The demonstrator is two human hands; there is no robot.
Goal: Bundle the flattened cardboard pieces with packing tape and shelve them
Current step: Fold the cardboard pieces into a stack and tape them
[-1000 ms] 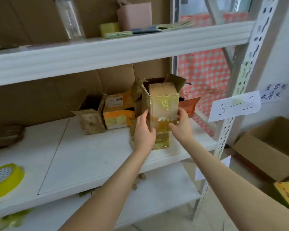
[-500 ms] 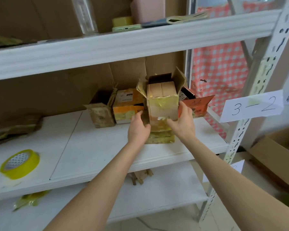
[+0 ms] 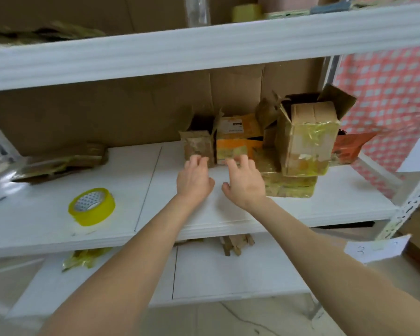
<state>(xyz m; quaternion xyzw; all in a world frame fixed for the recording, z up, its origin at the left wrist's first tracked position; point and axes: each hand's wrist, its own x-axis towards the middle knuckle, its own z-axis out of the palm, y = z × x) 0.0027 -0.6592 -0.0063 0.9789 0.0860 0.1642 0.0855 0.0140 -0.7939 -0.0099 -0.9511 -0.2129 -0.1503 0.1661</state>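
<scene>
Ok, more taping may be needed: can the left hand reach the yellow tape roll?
Probably yes: the left hand holds nothing, and the tape roll lies to its left on bare shelf.

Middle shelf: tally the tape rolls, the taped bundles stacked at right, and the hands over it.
Tape roll: 1
Bundles: 2, upper bundle on lower bundle
Hands: 2, left hand, right hand
Total: 5
</scene>
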